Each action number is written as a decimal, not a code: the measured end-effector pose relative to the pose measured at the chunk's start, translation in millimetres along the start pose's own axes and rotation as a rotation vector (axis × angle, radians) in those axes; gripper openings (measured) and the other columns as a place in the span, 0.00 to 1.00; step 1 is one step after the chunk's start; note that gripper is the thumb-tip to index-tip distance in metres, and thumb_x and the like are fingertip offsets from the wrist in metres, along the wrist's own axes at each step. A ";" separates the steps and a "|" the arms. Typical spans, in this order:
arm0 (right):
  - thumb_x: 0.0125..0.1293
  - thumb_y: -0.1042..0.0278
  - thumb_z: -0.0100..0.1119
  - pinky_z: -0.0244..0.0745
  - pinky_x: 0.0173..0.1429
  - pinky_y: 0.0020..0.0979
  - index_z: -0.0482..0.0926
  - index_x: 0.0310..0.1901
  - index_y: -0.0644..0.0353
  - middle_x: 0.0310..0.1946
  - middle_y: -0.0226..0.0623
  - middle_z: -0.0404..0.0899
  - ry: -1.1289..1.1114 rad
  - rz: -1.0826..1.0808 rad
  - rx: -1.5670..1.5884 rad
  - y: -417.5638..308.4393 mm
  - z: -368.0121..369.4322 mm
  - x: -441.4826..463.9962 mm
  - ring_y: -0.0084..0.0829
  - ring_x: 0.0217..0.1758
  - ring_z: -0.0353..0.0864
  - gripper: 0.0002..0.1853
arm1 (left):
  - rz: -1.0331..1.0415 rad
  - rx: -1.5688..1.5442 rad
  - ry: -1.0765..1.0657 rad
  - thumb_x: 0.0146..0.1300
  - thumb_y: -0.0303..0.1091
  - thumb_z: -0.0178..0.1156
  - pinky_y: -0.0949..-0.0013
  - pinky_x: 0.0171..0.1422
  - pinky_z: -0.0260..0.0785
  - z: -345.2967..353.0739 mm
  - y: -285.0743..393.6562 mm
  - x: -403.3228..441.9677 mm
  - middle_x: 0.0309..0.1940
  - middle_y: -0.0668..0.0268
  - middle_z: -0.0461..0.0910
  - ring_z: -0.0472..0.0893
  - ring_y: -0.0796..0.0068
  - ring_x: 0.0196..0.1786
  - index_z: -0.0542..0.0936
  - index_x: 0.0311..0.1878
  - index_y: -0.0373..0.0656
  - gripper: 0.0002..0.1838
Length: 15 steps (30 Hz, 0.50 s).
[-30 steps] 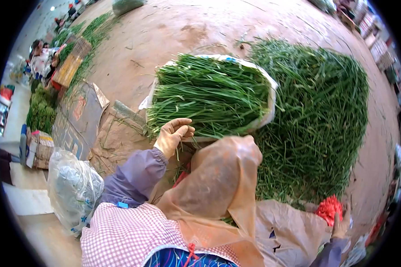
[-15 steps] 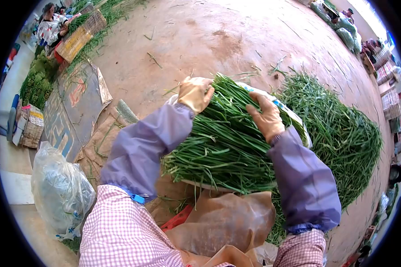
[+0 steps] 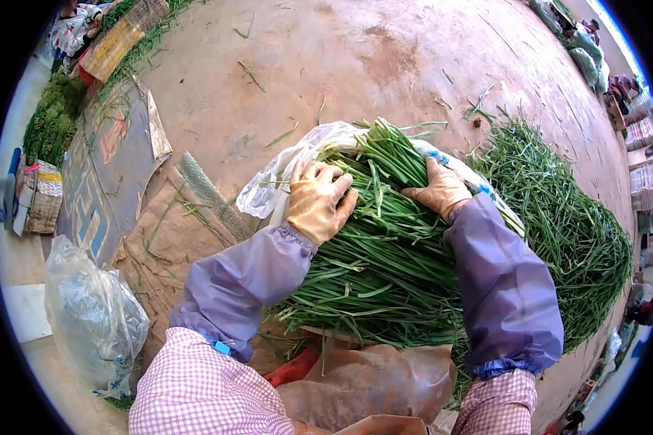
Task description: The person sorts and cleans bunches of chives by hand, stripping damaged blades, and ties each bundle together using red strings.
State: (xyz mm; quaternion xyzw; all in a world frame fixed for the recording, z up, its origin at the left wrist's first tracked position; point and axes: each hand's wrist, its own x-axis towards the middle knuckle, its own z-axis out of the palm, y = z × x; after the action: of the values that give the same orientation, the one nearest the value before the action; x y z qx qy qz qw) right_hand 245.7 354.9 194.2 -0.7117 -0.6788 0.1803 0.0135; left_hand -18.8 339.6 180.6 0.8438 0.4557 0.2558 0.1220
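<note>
Writing: large faded blue letters and a red-orange mark on gray sheet [image 3: 116, 181] at left, can't read for sure. Blue print on white plastic [image 3: 326, 136] along far edge of greens [image 3: 384, 272] and on clear bag [image 3: 94, 319], near left; too small to read. Left hand [image 3: 318, 206]: gloved, fingers half curled on left side of greens; can't tell if gripping. Right hand [image 3: 442, 190]: partly closed, pinching small bunch [image 3: 393, 154] between thumb and fingers. Greens in middle; loose pile [image 3: 566, 239] just beside, right.
</note>
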 end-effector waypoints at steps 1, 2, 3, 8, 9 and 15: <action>0.48 0.43 0.74 0.72 0.60 0.40 0.69 0.64 0.60 0.50 0.49 0.81 0.130 -0.057 0.002 0.4 8.1 -4.8 0.45 0.55 0.80 0.46 | 0.005 -0.001 0.020 0.62 0.41 0.62 0.40 0.71 0.51 0.8 0.3 -1.1 0.46 0.61 0.80 0.76 0.57 0.56 0.82 0.47 0.44 0.14; 0.48 0.45 0.74 0.72 0.60 0.40 0.70 0.64 0.60 0.50 0.48 0.82 0.102 -0.017 0.067 2.2 11.0 -2.9 0.45 0.54 0.80 0.44 | 0.012 0.000 0.039 0.62 0.41 0.62 0.40 0.71 0.50 1.8 0.6 -1.7 0.46 0.61 0.80 0.76 0.57 0.56 0.82 0.47 0.44 0.14; 0.48 0.46 0.74 0.73 0.59 0.39 0.71 0.63 0.59 0.49 0.48 0.82 0.075 0.023 0.136 1.6 11.8 0.7 0.45 0.53 0.81 0.43 | 0.006 0.003 0.039 0.62 0.41 0.62 0.40 0.72 0.50 3.0 0.3 -1.6 0.46 0.61 0.80 0.76 0.57 0.56 0.82 0.47 0.44 0.15; 0.51 0.65 0.72 0.76 0.51 0.32 0.79 0.53 0.61 0.40 0.42 0.85 0.262 -0.001 0.669 30.3 31.1 13.2 0.36 0.43 0.84 0.26 | -0.028 -0.037 0.033 0.62 0.43 0.62 0.39 0.73 0.49 1.8 -0.1 -3.9 0.49 0.61 0.80 0.75 0.57 0.59 0.82 0.49 0.45 0.16; 0.51 0.73 0.70 0.76 0.49 0.28 0.80 0.52 0.64 0.40 0.38 0.86 0.285 -0.061 0.902 24.3 20.0 6.4 0.28 0.40 0.83 0.23 | -0.045 -0.036 0.031 0.62 0.43 0.62 0.39 0.73 0.49 1.1 1.1 -5.5 0.50 0.61 0.80 0.75 0.57 0.60 0.81 0.50 0.45 0.17; 0.49 0.79 0.71 0.75 0.49 0.26 0.81 0.50 0.61 0.38 0.28 0.85 0.178 0.018 1.101 38.4 -14.4 -32.6 0.20 0.40 0.80 0.22 | 0.041 0.070 0.075 0.59 0.53 0.66 0.39 0.77 0.41 -39.6 28.0 8.7 0.62 0.53 0.74 0.70 0.57 0.68 0.77 0.58 0.38 0.32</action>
State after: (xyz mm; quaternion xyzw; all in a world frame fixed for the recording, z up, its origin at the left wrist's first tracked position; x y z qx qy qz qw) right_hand 286.2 323.5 205.3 -0.6177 -0.4748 0.4476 0.4389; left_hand -16.5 330.2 228.9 0.8466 0.4511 0.2737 0.0698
